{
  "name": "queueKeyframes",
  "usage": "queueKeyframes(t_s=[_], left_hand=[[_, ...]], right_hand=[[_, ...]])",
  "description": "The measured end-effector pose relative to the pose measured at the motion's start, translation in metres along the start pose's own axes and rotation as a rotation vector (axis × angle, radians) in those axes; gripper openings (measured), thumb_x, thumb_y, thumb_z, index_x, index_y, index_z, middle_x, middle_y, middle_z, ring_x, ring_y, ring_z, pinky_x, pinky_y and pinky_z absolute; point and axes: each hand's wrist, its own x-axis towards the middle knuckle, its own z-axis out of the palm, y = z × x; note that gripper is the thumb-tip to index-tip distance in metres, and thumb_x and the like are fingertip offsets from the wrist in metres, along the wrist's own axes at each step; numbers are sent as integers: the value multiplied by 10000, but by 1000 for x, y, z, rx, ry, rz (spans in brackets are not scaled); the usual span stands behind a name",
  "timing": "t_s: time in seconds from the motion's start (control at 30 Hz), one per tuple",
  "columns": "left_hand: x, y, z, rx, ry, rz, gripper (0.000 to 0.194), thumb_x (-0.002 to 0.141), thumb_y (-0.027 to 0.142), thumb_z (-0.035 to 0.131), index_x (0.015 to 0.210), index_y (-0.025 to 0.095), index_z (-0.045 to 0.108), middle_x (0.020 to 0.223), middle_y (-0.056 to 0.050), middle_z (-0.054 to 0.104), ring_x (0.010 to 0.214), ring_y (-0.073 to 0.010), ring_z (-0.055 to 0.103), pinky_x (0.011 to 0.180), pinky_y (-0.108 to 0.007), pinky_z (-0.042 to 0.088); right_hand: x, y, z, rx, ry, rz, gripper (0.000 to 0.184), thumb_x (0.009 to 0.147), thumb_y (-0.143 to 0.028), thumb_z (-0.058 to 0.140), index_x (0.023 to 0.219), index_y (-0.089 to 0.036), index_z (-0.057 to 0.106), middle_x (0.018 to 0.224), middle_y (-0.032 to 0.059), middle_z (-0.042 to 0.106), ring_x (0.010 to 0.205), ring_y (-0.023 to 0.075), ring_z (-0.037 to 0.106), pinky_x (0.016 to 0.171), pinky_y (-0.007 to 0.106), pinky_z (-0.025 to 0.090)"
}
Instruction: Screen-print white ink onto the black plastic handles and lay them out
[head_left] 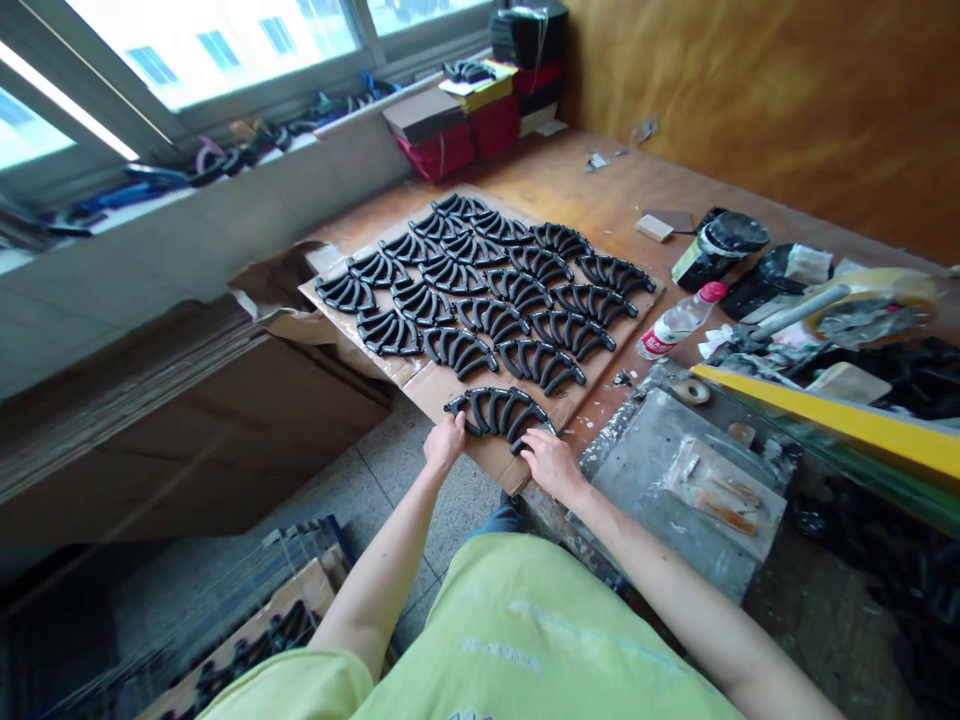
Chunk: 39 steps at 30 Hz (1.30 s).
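A fan-shaped row of black curved pieces (495,408) lies at the near corner of a cardboard sheet (504,462). Its left end is pinched between the thumb and fingers of my left hand (445,440). At the opposite end, my right hand (553,464) has its fingers bent around the last pieces. Farther up the cardboard, several similar black fans (491,318) are laid out in close rows. What the pieces are exactly, I cannot tell.
Right of the cardboard stand a clear bottle with a pink cap (679,322), a stained black container (720,250) and a tape roll (874,308). A grey board (675,500) holds small tools. Red boxes (439,150) sit at the back, beneath the window.
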Motion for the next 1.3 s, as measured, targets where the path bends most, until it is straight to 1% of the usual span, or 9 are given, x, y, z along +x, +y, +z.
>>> queueKeyframes(t_s=[0.17,0.3,0.4,0.5,0.63,0.83,0.93,1.1,1.3], left_hand=[[-14,-3,-2,27,111,90,418,916,526,330,970,226,616,981,-121,701,961,-278,642,785,-380,473],[-37,3,15,14,374,525,301,914,416,453,1061,227,635,1158,-89,651,1085,-232,563,928,-355,419],[-47,18,32,66,376,740,284,906,374,494,1105,254,657,1190,-71,646,1075,-234,556,953,-382,391],[-50,32,42,105,365,747,302,914,374,480,1128,259,658,1185,-68,655,1095,-241,546,977,-416,363],[-51,39,45,154,365,719,350,915,426,457,1175,281,641,1215,-63,648,1143,-275,518,1043,-498,286],[-47,41,54,209,316,717,446,880,518,472,1216,275,635,1279,-84,607,1246,-333,444,1107,-551,200],[-45,44,52,202,281,705,490,880,527,462,1289,287,584,1290,-94,594,1243,-346,445,1105,-566,211],[-44,44,40,152,214,724,562,898,483,454,1417,269,437,1311,-96,586,1246,-321,457,1102,-532,255],[-31,45,33,132,230,750,535,918,442,431,1410,232,444,1261,-102,625,1206,-306,491,1095,-522,273]], right_hand=[[-3,-5,-2,-166,-16,-16,284,902,-95,426,1070,-144,649,1139,110,630,1101,212,494,914,306,429],[6,-9,2,-367,-62,8,291,919,-86,377,994,-145,652,1006,122,639,1001,237,492,789,326,441],[13,-10,4,-451,-76,-23,263,924,-103,397,953,-146,654,953,118,634,977,240,491,766,338,423],[11,-13,-7,-477,-26,-95,244,930,-108,402,937,-157,641,941,100,624,945,226,493,759,334,401],[-15,-10,-43,-502,78,-115,202,931,-118,422,921,-182,613,933,71,608,889,214,489,732,325,378],[-86,30,-72,-537,32,84,217,889,-73,462,946,-191,635,927,73,614,886,225,497,721,325,383],[-103,31,-76,-489,-10,178,311,865,-37,441,1023,-206,649,988,90,625,914,236,509,721,330,389],[-65,-5,-73,-226,1,111,406,899,-86,397,1199,-258,609,1134,69,619,1007,208,532,837,300,402],[18,-22,-19,-41,-110,157,322,893,-207,518,1204,-175,596,1118,113,638,1046,214,582,912,295,420]])
